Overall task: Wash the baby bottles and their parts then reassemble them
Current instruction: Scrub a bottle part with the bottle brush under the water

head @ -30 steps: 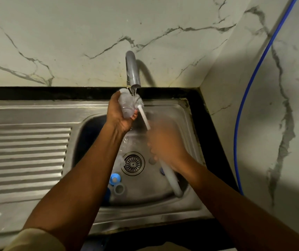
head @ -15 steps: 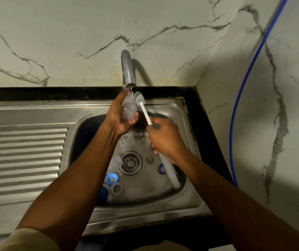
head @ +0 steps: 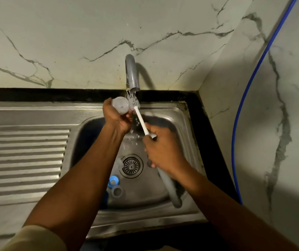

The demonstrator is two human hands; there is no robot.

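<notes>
While water is falling from the tap, the person's left hand is gripping a clear baby bottle at the far edge of the sink, just below the spout. The right hand is wrapping round the handle of the bottle brush, whose bristle head is sitting just right of the bottle, outside it. Nearer, on the sink floor left of the drain strainer, a blue bottle part and a grey ring are lying loose. Washing is probably midway: one bottle is being scrubbed, the loose parts are waiting, and no reassembly is showing. No brand or writing is readable.
</notes>
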